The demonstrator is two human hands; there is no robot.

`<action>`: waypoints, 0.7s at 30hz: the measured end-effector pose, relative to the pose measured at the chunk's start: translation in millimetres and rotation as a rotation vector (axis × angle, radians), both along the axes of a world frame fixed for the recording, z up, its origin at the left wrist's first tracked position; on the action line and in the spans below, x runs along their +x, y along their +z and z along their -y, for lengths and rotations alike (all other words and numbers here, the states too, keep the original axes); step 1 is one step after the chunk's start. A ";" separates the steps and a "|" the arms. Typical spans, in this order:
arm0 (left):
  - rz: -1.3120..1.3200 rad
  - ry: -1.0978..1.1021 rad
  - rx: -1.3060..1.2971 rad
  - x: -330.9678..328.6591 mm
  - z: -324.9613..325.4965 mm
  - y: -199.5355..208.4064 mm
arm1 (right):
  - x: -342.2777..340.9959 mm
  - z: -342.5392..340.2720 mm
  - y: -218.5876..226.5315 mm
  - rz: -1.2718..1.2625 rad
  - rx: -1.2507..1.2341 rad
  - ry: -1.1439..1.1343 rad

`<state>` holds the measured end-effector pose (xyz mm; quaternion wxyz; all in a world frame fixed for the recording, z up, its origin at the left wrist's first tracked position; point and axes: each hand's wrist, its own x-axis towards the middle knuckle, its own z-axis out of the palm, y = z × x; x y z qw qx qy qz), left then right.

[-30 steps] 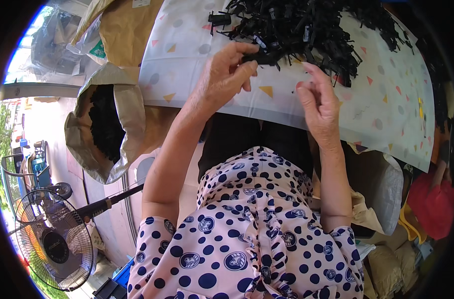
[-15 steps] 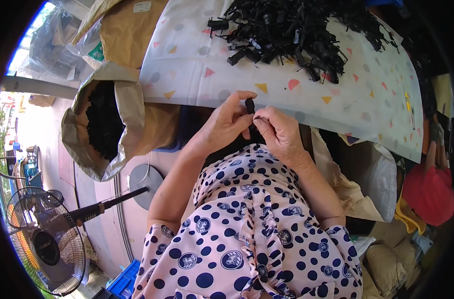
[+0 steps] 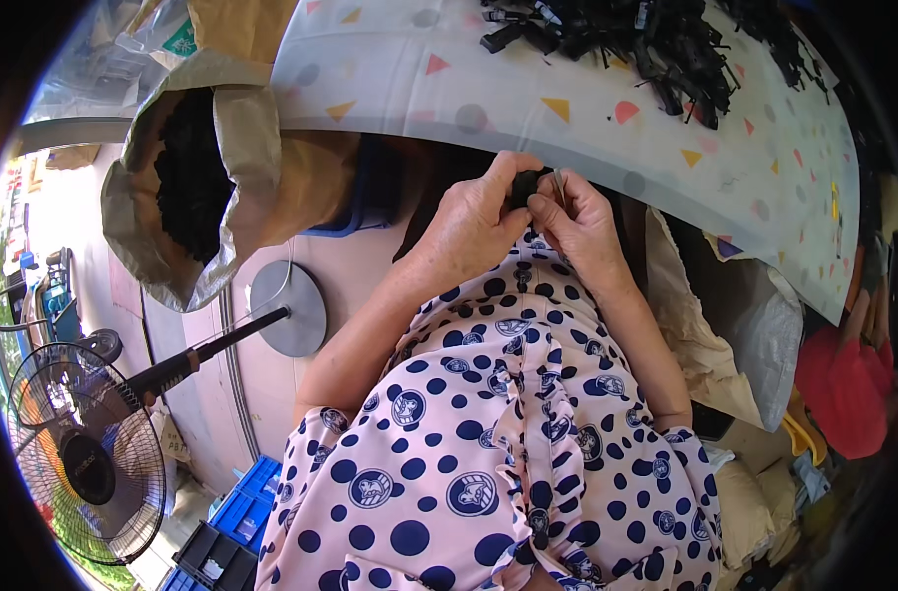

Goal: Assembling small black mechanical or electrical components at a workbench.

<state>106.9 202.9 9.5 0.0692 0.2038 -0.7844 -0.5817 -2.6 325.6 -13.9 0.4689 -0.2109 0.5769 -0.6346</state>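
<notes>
My left hand holds a small black plastic part between thumb and fingers, just below the near edge of the table. Close against it, my right hand is pinched at the part's right side. A thin, pale strip or blade-like piece shows by the right fingers; its kind cannot be made out. The fingers cover much of the black part. On the patterned tabletop beyond lies a heap of similar black parts, partly cut off by the upper edge.
Left of the table stands an open paper sack full of black pieces. A standing fan is at the lower left, near blue and black crates. Another open sack and a red cloth-like thing are at the right.
The view has tilted downward, so the heap sits higher in the picture. Both hands have drawn closer round the black part, which is more hidden. The pale thin piece now shows by the right fingers.
</notes>
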 end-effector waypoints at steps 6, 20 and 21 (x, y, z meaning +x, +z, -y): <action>-0.046 0.026 -0.002 7.7 -7.6 -11.9 | 3.1 -2.6 -0.8 0.027 0.071 0.028; -0.059 0.073 0.246 10.0 -9.3 -20.0 | 14.2 -4.7 -8.6 -0.369 0.030 0.109; -0.049 0.074 0.201 9.5 -10.4 -19.4 | 14.7 -4.9 -9.8 -0.389 0.033 0.111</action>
